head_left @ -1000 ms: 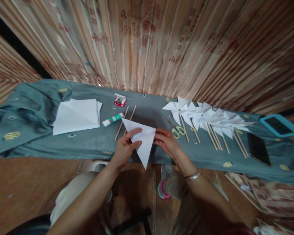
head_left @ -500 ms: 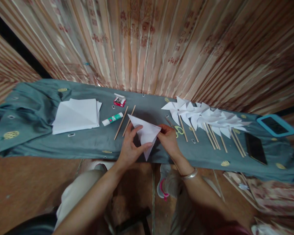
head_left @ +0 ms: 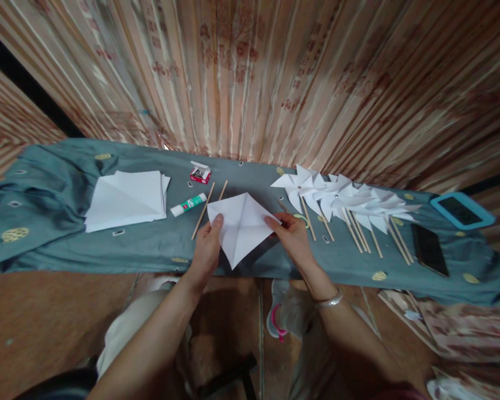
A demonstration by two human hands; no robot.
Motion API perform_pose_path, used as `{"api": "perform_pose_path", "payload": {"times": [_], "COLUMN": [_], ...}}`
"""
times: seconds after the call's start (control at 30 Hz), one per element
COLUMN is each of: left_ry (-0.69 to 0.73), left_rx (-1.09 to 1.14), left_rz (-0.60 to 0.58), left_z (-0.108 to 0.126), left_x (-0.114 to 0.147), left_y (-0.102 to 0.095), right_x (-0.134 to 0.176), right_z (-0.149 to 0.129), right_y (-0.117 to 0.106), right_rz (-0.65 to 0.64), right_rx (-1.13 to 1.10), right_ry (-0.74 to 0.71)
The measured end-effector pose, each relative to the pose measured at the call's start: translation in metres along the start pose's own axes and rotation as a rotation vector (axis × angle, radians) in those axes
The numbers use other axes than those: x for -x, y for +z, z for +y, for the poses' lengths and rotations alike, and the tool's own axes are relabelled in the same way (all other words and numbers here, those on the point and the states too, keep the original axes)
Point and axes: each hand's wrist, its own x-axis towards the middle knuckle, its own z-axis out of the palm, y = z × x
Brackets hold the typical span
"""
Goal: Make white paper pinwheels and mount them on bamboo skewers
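A white square sheet of paper (head_left: 242,226) with crossing diagonal creases is spread out above the cloth, one corner pointing toward me. My left hand (head_left: 208,244) grips its left corner, thumb on top and fingers beneath. At the opposite corner my right hand (head_left: 292,236) pinches the paper between thumb and fingers. Just left of the sheet lie two thin wooden sticks (head_left: 203,211), one partly covered by it. Scissors with yellow-green handles (head_left: 302,220) show in part behind my right hand.
A stack of white paper (head_left: 127,197) lies on the left of the cloth-covered table (head_left: 141,250), beside a glue stick (head_left: 188,204) and an open small red box (head_left: 200,173). On the right are several paper pinwheels (head_left: 341,197) on sticks, a black phone (head_left: 430,250) and a blue-framed tablet (head_left: 462,211).
The paper was folded into a triangle and has been opened out into a creased square. My left hand has shifted left to its corner, and my right hand has moved slightly right.
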Motion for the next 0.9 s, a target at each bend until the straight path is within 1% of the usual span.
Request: {"api": "perform_pose_path", "payload": {"times": [0.13,0.23,0.33,0.4,0.43,0.53,0.6,0.67,0.73,0.8,0.9], "left_ry": [-0.052,-0.096,-0.119,-0.128,-0.132,-0.143,-0.162,-0.182,-0.212,-0.25,-0.29], "left_rx": [0.094,0.116,0.12,0.112,0.107,0.083,0.072,0.083,0.111,0.146,0.175], "left_rz": [0.032,0.069,0.071,0.057,0.047,0.019,0.017,0.037,0.054,0.05,0.018], "left_z": [0.007,0.01,0.009,0.007,0.005,0.002,0.001,0.001,0.003,0.004,0.004], "left_x": [-0.004,-0.006,-0.007,-0.007,-0.007,-0.007,-0.007,-0.007,-0.008,-0.008,-0.004], "left_y": [-0.004,-0.005,-0.005,-0.004,-0.004,-0.003,-0.001,0.0,0.002,0.004,0.007], "right_x": [0.0,0.003,0.005,0.004,0.004,0.005,0.006,0.007,0.007,0.007,0.007], "right_z": [0.007,0.012,0.016,0.02,0.022,0.027,0.029,0.029,0.029,0.028,0.026], "right_y": [-0.009,-0.01,-0.012,-0.015,-0.017,-0.02,-0.02,-0.018,-0.015,-0.013,-0.01], "right_rz": [-0.039,-0.075,-0.096,-0.099,-0.097,-0.067,-0.052,-0.084,-0.147,-0.191,-0.163], "right_rx": [-0.148,-0.178,-0.16,-0.113,-0.066,0.143,0.188,0.082,-0.079,-0.193,-0.265], "right_ry": [0.132,0.212,0.253,0.241,0.213,0.066,0.005,0.05,0.152,0.244,0.278]}}
